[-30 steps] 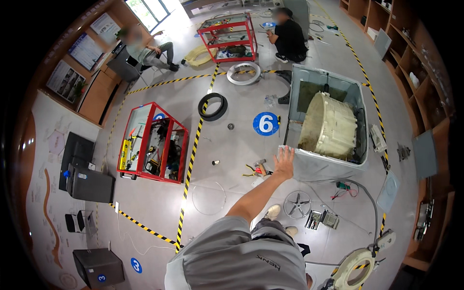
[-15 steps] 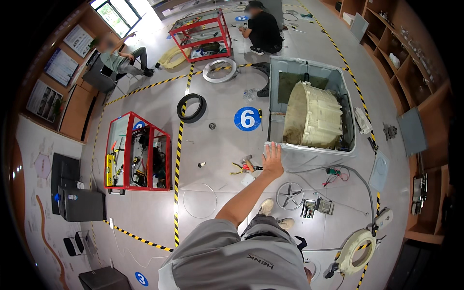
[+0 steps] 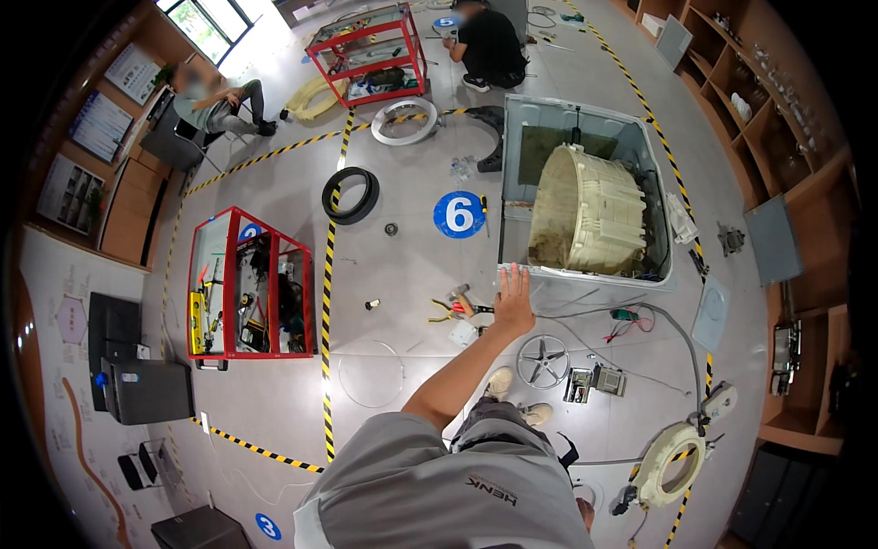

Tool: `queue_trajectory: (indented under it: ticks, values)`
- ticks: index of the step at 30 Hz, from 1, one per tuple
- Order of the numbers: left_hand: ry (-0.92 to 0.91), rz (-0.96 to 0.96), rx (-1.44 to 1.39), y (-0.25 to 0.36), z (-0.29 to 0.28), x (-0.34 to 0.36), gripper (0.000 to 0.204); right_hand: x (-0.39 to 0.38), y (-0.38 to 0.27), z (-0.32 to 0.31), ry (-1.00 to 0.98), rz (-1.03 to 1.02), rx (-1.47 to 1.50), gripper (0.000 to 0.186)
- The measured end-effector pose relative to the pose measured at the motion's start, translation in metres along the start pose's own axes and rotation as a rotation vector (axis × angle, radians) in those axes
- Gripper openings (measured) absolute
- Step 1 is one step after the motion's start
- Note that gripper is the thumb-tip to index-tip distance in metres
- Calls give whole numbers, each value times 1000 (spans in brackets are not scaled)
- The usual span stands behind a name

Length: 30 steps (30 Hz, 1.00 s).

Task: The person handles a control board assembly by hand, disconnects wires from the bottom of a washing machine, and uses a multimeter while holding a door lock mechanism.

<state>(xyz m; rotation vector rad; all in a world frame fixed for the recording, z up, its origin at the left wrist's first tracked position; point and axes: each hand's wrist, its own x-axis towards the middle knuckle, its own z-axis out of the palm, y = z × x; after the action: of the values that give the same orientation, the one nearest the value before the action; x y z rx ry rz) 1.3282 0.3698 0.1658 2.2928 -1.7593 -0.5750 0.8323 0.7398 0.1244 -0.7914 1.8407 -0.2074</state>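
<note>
My left hand (image 3: 515, 306) is stretched forward with fingers spread, laid against the near edge of a grey washing machine cabinet (image 3: 585, 281). The cabinet lies on the floor, and its open side exposes a cream plastic tub (image 3: 585, 206) with a stained inside. Only a sliver of my right hand (image 3: 585, 514) shows beside my grey shirt at the lower edge; its fingers are hidden. By my left wrist, on the floor, lie a hammer (image 3: 465, 300) and yellow-handled pliers (image 3: 442, 311).
Near my shoes are a spoked pulley wheel (image 3: 544, 361) and an opened toolbox (image 3: 594, 384). A hose (image 3: 681, 334) curves toward a cream ring (image 3: 672, 467). Red tool carts (image 3: 249, 284) stand left and far off. One person (image 3: 489, 46) crouches beyond; another (image 3: 215, 101) sits.
My view has shifted slightly, so the scene sits a little further left. My left hand stays at the cabinet's edge. The seated person has lowered a raised arm.
</note>
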Motion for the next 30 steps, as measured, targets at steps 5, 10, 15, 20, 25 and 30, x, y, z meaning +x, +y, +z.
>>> queue_trajectory:
  ticks: [5,10,15,20,25,30]
  values:
    - [37,14,-38,-7,-4,-4,98,-8,-28,13,22,31,167,26]
    - [52,45,-52,-1,1,2,96,3,-14,22,66,25,282,27]
    - [87,162,29,-16,17,13,95,-9,-6,19,140,81,371,34]
    - [8,162,159,-13,17,15,99,-22,-33,19,203,229,408,28]
    - [-95,100,180,-4,7,20,104,-36,-38,32,194,326,490,29]
    - [-184,7,199,10,-7,12,103,-54,-18,47,190,365,518,27]
